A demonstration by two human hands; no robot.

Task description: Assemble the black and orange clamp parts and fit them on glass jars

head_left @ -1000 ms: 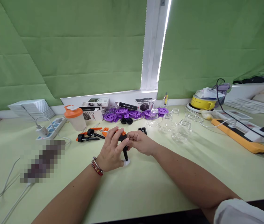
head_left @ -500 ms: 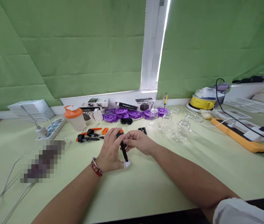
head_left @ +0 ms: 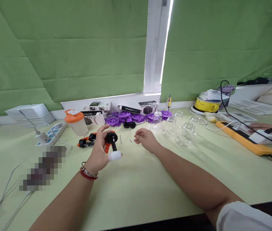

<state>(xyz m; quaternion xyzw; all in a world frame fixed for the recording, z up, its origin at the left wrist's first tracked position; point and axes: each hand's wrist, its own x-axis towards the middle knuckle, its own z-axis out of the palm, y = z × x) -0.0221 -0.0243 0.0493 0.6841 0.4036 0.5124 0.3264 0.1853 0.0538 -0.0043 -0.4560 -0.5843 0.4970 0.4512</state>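
Left hand (head_left: pixel 99 150) grips the black knob part (head_left: pixel 112 139), lifted just above the worktop (head_left: pixel 150 179); right hand (head_left: pixel 144 138) hovers beside it, fingers loosely spread, holding nothing, small screw (head_left: pixel 120 139) between them.

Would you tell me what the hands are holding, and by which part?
The left hand grips a black knobbed part by its stem; the right hand holds nothing.

Left hand (head_left: pixel 100 148) raised above the counter (head_left: pixel 150 186), fingers (head_left: pixel 115 156) closed around a black knobbed part (head_left: pixel 112 139). Right hand (head_left: pixel 144 139) just right of that part, fingers loosely curled, empty. Purple discs (head_left: pixel 126 117) lie beyond the part.
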